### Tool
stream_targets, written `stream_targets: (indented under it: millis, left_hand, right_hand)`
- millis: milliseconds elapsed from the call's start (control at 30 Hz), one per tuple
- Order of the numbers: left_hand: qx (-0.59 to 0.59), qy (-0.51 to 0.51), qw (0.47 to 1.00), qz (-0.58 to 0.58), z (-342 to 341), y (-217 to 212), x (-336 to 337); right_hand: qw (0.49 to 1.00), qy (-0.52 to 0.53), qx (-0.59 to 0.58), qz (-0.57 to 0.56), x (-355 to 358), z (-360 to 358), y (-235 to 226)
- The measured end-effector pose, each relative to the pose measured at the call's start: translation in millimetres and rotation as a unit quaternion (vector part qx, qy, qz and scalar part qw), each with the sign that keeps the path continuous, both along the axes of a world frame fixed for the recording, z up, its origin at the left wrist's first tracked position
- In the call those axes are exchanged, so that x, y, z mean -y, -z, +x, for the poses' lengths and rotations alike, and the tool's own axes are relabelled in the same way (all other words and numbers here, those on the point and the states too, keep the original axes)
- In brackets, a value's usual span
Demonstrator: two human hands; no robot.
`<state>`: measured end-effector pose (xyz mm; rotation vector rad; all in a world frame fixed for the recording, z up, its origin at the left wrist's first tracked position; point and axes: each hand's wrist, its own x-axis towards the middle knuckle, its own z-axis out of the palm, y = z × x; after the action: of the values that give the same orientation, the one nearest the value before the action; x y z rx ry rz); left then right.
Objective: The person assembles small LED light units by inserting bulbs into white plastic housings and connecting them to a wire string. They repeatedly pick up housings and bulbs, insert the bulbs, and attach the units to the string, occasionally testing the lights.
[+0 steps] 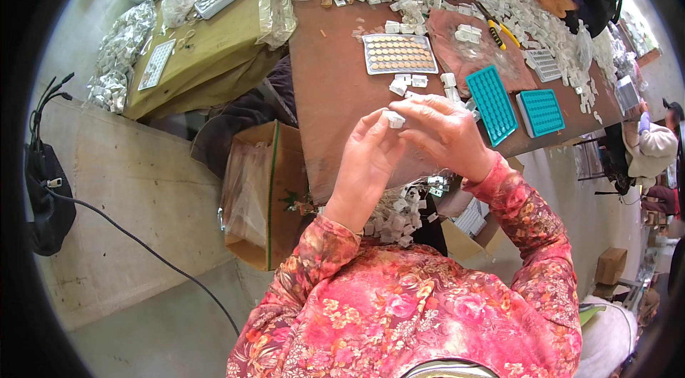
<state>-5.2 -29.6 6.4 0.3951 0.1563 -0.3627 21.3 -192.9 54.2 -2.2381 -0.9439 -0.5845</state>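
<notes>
A person's left hand (367, 153) and right hand (442, 132) are meeting above a brown table (328, 92), fingers curled and pinching a small white part (393, 119) between their fingertips. Just beyond the hands, more white pieces (410, 83) are lying loose, with a grey tray (398, 54) of round tan discs past them and two teal trays (515, 108) sitting to the right. A cardboard box (267, 196) is standing to the left of the left wrist, below the table edge.

Both hands (410, 139) pinch a small white plastic piece (393, 119) above the brown table (328, 92)
</notes>
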Motion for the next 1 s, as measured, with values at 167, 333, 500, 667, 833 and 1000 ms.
stream_targets:
  millis: [167,333,500,667,833,1000]
  left_hand:
    - [0.04,-0.034,0.996,0.074,6,12,-2]
    - [0.097,-0.023,0.988,0.121,3,17,-12]
    - [0.102,-0.022,0.992,0.07,1,21,-12]
    - [0.14,-0.021,0.987,0.072,2,21,-13]
    - [0.103,0.006,0.994,0.036,1,21,-12]
    - [0.145,-0.003,0.988,0.06,2,21,-13]
  right_hand:
    - [0.991,0.078,-0.101,-0.035,16,30,-23]
    - [0.988,0.062,-0.053,-0.134,0,135,-20]
    - [0.952,0.092,-0.067,-0.284,-37,227,10]
    - [0.897,0.13,-0.061,-0.419,-54,254,33]
    - [0.913,0.146,-0.066,-0.376,-53,253,39]
    - [0.937,0.169,-0.118,-0.282,-48,250,28]
